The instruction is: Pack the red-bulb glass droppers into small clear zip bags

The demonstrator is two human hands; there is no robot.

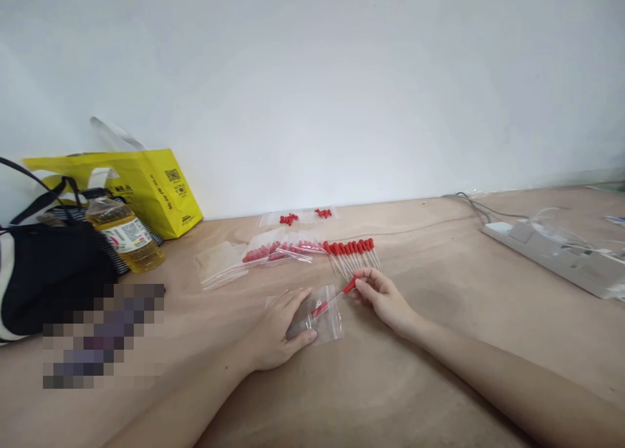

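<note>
A clear zip bag (329, 329) lies flat on the table. My left hand (282, 331) rests on its left part, thumb and fingers spread and pressing it down. My right hand (383, 297) pinches the red bulb end of a glass dropper (336, 299). The dropper's thin, clear tube slants down to the left over the bag's mouth, and its tip reaches a red piece (319, 309) at the bag. I cannot tell whether the tip is inside. Just beyond my right hand is a row of droppers (352, 249), red bulbs pointing away and pale tapered tubes toward me.
Filled zip bags (283, 247) with red bulbs lie farther back, beside flat bags (219, 266). Small red pieces (289, 219) lie near the wall. At left stand an oil bottle (127, 236), a yellow bag (161, 187) and a black bag (53, 272). A power strip (551, 252) is at right.
</note>
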